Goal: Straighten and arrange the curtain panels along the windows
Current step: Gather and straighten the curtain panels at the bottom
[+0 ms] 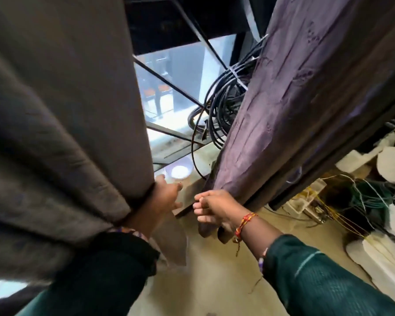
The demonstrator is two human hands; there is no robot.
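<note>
- The grey curtain (62, 124) hung left of the window gap (173, 92), its length running top to bottom; the purple curtain (294, 106) hung right of the gap.
- The left hand (162, 197) pressed the grey curtain's inner edge aside, fingers straight and apart.
- The right hand (217, 208) pinched the purple curtain's lower hem, fingers curled.
- Black cables (224, 103) crowded the gap's right side, beside the purple curtain.
- Open room lay only between the 2 curtains.

daylit barred window (169, 92) (black cables (221, 103) coiled beside), tan floor (214, 270).

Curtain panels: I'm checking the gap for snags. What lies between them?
Head view: between grey panel and purple panel lie window bars, coiled black cables and a white bowl.
</note>
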